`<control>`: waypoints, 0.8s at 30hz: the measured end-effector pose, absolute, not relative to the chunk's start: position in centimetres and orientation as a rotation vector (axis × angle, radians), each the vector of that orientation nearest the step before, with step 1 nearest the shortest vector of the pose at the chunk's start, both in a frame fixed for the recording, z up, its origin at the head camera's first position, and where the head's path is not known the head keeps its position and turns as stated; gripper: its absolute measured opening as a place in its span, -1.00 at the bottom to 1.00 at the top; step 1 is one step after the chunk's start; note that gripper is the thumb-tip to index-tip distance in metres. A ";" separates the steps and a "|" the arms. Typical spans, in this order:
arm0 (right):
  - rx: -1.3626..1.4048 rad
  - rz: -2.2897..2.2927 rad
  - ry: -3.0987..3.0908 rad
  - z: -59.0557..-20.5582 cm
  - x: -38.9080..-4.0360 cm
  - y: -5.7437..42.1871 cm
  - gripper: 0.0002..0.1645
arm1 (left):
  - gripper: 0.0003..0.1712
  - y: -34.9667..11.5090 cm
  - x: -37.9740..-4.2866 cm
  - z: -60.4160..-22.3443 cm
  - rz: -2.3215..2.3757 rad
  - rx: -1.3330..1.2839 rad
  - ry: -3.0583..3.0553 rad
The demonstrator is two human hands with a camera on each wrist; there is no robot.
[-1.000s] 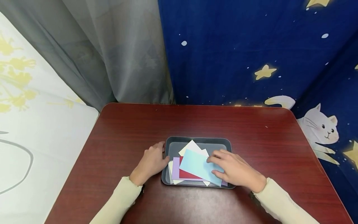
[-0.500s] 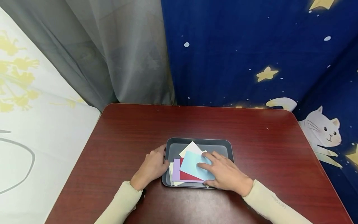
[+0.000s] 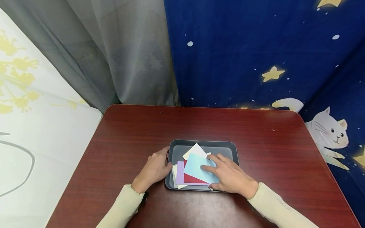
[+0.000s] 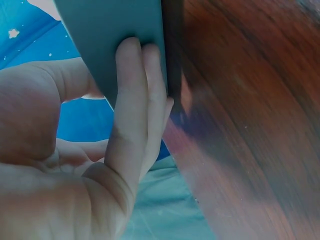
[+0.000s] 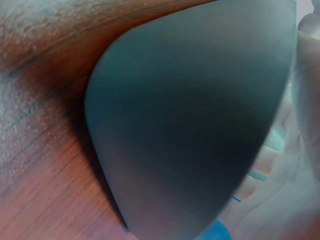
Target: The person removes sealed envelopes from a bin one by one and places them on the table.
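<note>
Several coloured paper cards lie overlapped in a dark grey tray (image 3: 219,148). A light blue card (image 3: 196,164) is uppermost, over a red card (image 3: 191,179), a purple card (image 3: 180,173) and cream-white cards (image 3: 196,150). My left hand (image 3: 154,167) grips the tray's left side, thumb over the rim; in the left wrist view its fingers (image 4: 131,95) lie along the outer wall. Spread over the blue card, my right hand (image 3: 230,174) rests its fingertips on it and hides its right part. In the right wrist view the tray's outer wall (image 5: 185,115) blocks most of that hand.
The tray stands on a reddish-brown wooden table (image 3: 137,126) with rounded far corners. Behind it hang a grey curtain (image 3: 137,57) and a dark blue curtain (image 3: 228,57) with stars and a cat. White cloth (image 3: 51,152) hangs at the left.
My right hand has moved left across the blue card, covering more of it, and has stayed there since half a second ago. The left hand keeps its grip on the tray.
</note>
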State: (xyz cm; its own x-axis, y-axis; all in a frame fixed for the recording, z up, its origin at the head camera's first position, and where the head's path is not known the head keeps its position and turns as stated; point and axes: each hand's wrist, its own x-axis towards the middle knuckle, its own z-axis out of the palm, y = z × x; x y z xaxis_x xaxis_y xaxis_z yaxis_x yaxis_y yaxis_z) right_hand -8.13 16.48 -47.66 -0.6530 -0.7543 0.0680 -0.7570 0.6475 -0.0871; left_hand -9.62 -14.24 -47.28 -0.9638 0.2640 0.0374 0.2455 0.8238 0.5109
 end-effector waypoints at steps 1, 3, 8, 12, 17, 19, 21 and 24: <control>1.299 0.173 -2.829 -47.6 -8.1 16.5 -0.17 | -0.38 -14.3 -9.6 -47.3 0.823 0.417 2.966; 1.304 0.183 -2.827 -47.5 -8.2 16.6 -0.17 | -0.38 -14.3 -9.6 -47.3 0.824 0.423 2.967; 1.298 0.227 -2.834 -47.3 -8.2 16.7 -0.17 | -0.38 -14.3 -9.6 -47.3 0.817 0.434 2.976; 1.283 0.281 -2.853 -47.1 -8.2 16.7 -0.18 | -0.37 -14.4 -9.6 -47.3 0.827 0.423 2.973; 1.274 0.345 -2.856 -46.8 -8.4 16.7 -0.20 | -0.36 -14.4 -9.5 -47.3 0.823 0.407 2.967; 1.269 0.366 -2.848 -46.7 -8.6 16.8 -0.21 | -0.36 -14.4 -9.5 -47.3 0.814 0.409 2.969; 1.261 0.375 -2.837 -46.6 -8.8 16.8 -0.21 | -0.36 -14.4 -9.6 -47.3 0.809 0.413 2.971; 1.250 0.382 -2.828 -46.3 -9.0 16.9 -0.20 | -0.37 -14.4 -9.6 -47.3 0.807 0.420 2.975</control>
